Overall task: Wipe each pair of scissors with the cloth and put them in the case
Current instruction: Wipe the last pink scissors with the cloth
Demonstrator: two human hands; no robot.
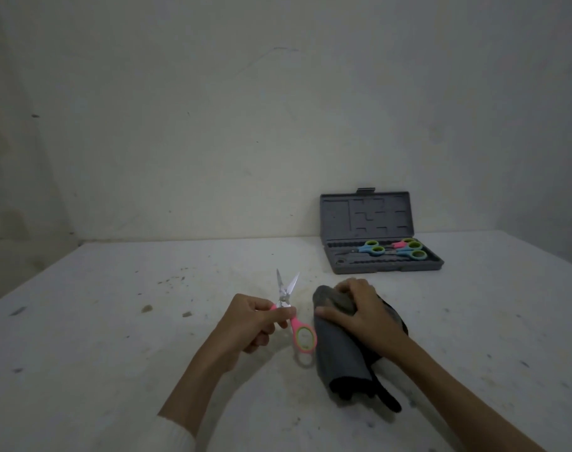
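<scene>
Now, left hand (245, 321): fingers pinch the pink scissors (293, 316) near the pivot, blades spread and pointing toward the case, one handle loop hanging free
Right hand (359, 311): fingers curl round the dark grey cloth (340, 357), which is bunched on the counter (115, 321) just beside the pink scissors
Case (381, 236): open, lid upright, well beyond the cloth by the wall
Scissors in case (392, 248): blue and pink pairs with green-lined loops lie in the tray

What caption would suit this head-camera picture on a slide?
Left hand holds open pink scissors; right hand grips a grey cloth; other scissors lie in the open case.
</scene>
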